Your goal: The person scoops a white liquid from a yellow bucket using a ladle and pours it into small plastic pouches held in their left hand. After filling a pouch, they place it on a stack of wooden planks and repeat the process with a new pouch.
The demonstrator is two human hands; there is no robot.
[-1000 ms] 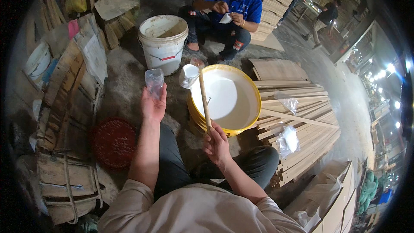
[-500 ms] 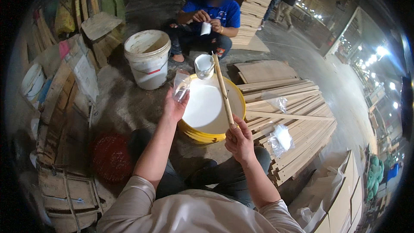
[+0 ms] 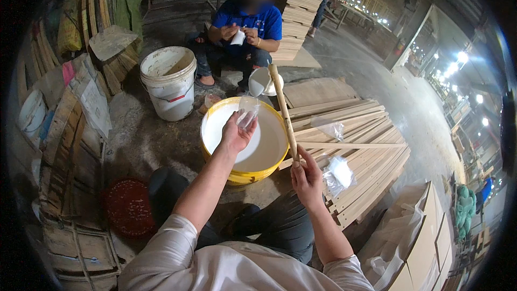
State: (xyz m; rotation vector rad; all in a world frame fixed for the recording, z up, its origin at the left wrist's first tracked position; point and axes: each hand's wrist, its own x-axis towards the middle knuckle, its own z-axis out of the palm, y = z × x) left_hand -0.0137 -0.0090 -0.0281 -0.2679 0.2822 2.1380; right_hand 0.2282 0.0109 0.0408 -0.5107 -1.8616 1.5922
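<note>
My left hand (image 3: 235,133) holds a clear plastic cup (image 3: 248,112) tilted over a yellow bucket (image 3: 240,172) filled with white liquid. My right hand (image 3: 307,175) grips the lower end of a long wooden stick (image 3: 284,111) that rises upright at the bucket's right rim. A small white cup (image 3: 260,81) stands just beyond the bucket.
A white bucket (image 3: 168,82) stands to the far left of the yellow one. A person in a blue shirt (image 3: 247,27) squats opposite, holding a small cup. Stacked wooden slats (image 3: 350,145) lie on the right, with clear plastic bags on them. A red round lid (image 3: 128,207) and woven crates are at left.
My left hand has carried the clear cup from the left to over the yellow bucket. My right hand keeps the stick upright by the rim.
</note>
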